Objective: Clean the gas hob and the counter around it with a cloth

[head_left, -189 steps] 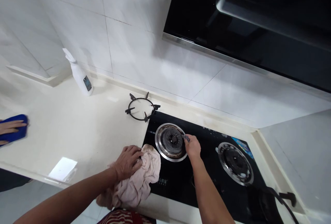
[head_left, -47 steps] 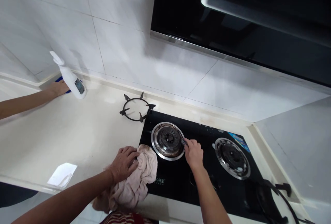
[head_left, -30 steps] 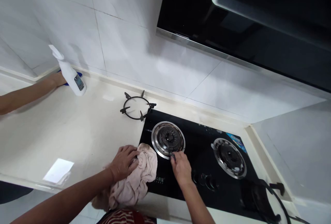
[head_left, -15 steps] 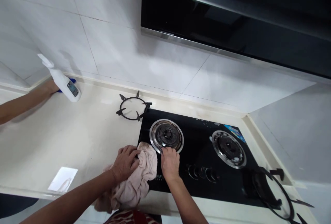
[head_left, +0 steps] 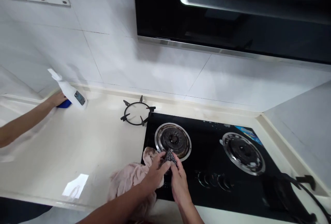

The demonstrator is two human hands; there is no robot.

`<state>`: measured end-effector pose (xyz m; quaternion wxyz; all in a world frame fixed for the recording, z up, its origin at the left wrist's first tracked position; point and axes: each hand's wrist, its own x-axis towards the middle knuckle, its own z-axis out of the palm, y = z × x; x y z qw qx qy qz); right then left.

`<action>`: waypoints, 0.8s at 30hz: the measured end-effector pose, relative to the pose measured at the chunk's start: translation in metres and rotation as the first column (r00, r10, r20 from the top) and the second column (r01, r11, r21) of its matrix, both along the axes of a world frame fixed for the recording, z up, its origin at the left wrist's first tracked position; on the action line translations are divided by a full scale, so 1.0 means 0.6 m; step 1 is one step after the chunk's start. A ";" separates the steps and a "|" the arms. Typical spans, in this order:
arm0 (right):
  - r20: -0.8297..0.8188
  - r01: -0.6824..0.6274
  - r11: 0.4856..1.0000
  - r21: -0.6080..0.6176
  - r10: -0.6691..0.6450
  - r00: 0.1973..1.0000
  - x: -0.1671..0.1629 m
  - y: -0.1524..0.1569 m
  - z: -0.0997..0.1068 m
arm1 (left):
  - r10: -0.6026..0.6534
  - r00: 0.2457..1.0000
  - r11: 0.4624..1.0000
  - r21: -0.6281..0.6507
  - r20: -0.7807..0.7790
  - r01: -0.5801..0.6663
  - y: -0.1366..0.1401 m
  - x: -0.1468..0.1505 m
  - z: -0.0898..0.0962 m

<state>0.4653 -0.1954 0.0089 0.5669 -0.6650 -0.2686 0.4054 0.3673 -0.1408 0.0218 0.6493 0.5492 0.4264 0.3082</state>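
Note:
A small steel-wool scrubber sits between my two hands just in front of the left burner ring of the black glass hob. My right hand grips the scrubber from below. The fingers of my left hand pinch it from the left side. A crumpled pink cloth lies on the hob's front left corner, under my left wrist.
A black pan support lies on the cream counter beside the hob. The right burner has foam on it. Another person's hand presses a blue cloth behind a white spray bottle. A second pan support sits at the right.
My right hand has drawn the scrubber from the burner's right side round to its front. My left hand has left the pink cloth and come across to the scrubber.

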 end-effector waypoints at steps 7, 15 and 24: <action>0.375 -0.134 0.991 0.024 0.115 0.920 0.057 -0.025 0.000 | 0.037 0.988 0.992 0.124 -0.152 -0.018 0.027 -0.026 0.015; 0.882 0.169 0.983 -0.077 -0.012 0.471 0.197 0.026 -0.075 | 0.187 0.706 0.758 0.558 -0.683 0.339 0.184 -0.044 0.022; 0.951 0.111 0.976 -0.189 0.154 0.269 0.213 0.019 -0.089 | 0.171 0.515 0.681 0.478 -0.840 0.554 0.156 -0.002 0.008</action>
